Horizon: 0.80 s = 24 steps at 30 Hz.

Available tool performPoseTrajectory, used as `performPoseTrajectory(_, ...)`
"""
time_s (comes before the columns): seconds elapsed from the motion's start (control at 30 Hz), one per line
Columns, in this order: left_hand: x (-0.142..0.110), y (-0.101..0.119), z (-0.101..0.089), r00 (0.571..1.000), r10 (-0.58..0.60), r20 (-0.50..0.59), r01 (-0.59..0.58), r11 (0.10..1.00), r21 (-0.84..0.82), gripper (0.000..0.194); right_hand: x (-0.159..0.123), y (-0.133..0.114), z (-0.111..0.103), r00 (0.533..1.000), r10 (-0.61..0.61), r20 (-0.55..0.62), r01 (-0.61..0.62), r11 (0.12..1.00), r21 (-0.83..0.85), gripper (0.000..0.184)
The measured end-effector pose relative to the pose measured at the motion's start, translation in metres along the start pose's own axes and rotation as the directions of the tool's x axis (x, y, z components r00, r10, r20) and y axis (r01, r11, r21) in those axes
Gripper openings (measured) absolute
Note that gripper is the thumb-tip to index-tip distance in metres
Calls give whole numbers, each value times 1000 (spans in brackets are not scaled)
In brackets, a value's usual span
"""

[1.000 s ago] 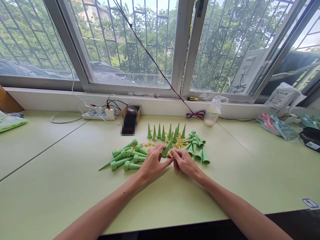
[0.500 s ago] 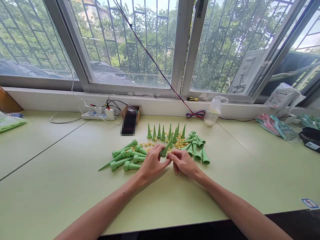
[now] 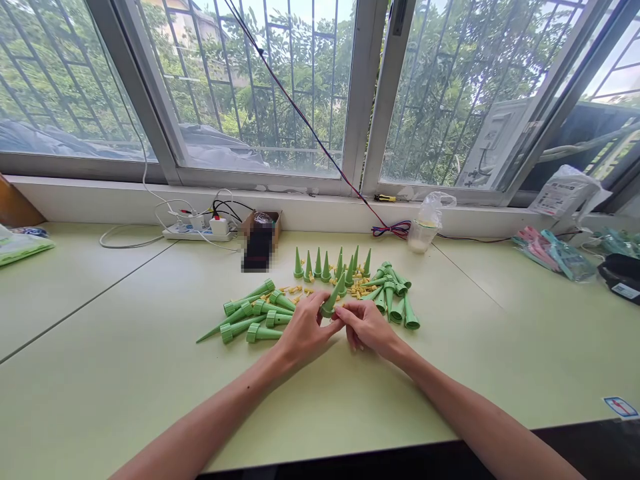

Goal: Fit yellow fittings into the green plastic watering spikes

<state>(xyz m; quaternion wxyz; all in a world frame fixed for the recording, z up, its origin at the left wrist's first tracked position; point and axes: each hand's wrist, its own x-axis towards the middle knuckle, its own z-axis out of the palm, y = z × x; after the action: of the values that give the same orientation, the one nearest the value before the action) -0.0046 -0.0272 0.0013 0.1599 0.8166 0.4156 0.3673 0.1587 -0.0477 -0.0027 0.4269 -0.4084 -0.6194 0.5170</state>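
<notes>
Watching through the head view, I log the tapered green plastic cone above the pale green table, between my two hands. It leans: long axis rising from a broad collared base at the left fingers to a narrow tip, up, away and slightly rightward. The left hand has that base pinched. The right hand is just as near, fingertips drawn in narrow against the base's right side; whether they grip a small part, I cannot tell.

Cone surface: smooth, matt, mid-green, apparently one solid colour; underside hidden.

Around it: a cluster of upright green cones stands beyond the hands. Small yellow plastic pieces lie scattered among and beside them. Left of the left hand, green cones with ribbed caps lie on their sides. Beyond the right hand, a heap of green cones, several with open ends facing me.
</notes>
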Motion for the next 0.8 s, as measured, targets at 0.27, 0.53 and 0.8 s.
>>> performPoseTrajectory(0.27, 0, 2, 0, 1000, -14, -4, 14, 1000, -14, 17, 0, 0, 0, 999, 45, 20, -46, 997, 66, 38)
performPoseTrajectory(0.53, 0, 4, 0, 999, 2, -37, -3, 1000, -7, 10, -1, -3, 0, 998, 55, 19, -56, 997, 53, 36)
performPoseTrajectory(0.8, 0, 7, 0, 999, 4, -32, -4, 1000, 2, 10, 0, -1, -1, 999, 38, 21, -38, 999, 11, 36)
